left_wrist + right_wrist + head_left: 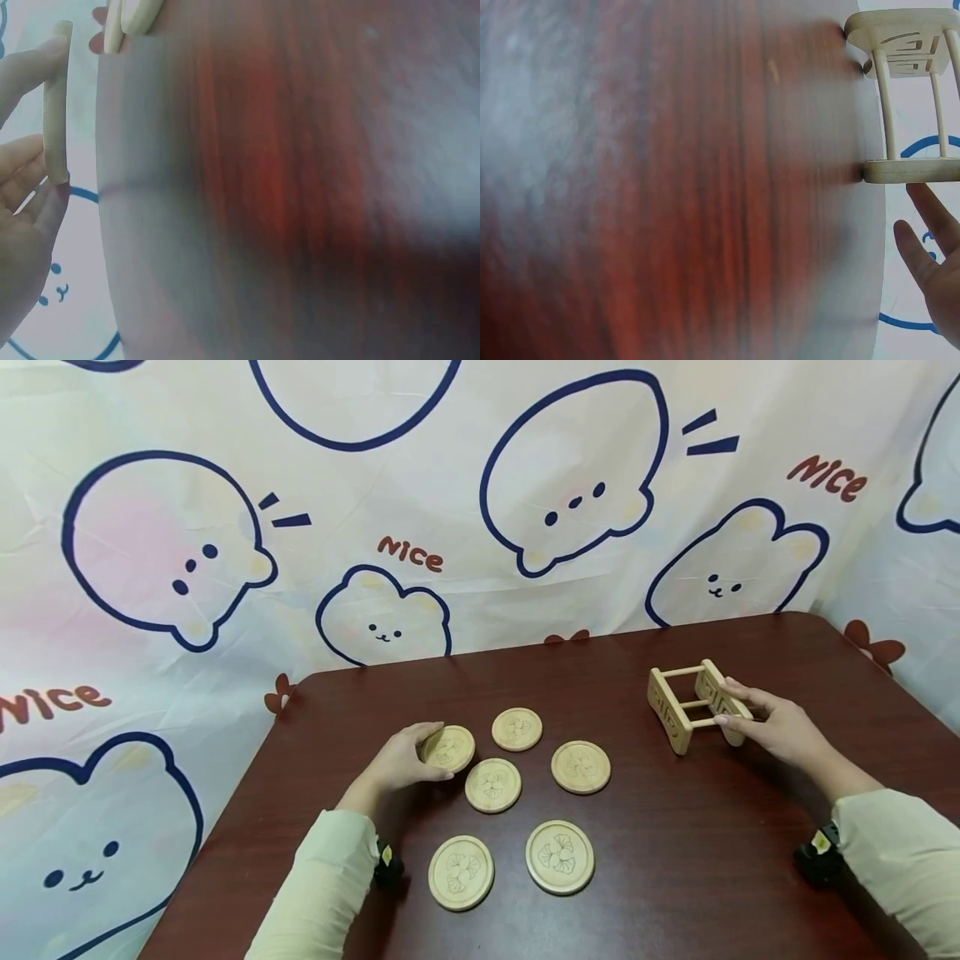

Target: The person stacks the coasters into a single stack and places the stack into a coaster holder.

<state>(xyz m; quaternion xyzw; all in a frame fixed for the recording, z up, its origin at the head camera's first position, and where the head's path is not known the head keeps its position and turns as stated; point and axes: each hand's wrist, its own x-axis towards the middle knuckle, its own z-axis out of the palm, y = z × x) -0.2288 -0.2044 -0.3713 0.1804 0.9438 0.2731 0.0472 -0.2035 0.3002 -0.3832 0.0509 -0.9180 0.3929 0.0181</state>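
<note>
My left hand (401,760) holds a round wooden coaster (448,749) by its edges, thumb on the near side and fingers on the far side. The left wrist view shows this coaster (57,105) edge-on between thumb and fingers. On the right stands a small wooden rack (686,703) with two carved side panels joined by thin rods. Beside its right panel is my right hand (780,731), with extended fingers touching that panel. In the right wrist view a fingertip (919,195) meets the panel's outer face, and the thumb is apart from it.
Several more flower-engraved coasters lie flat on the dark brown table (660,860), including one at the back (517,729), one beside the held coaster (492,785) and one at the front (559,857). A printed cloth (465,602) hangs behind the table.
</note>
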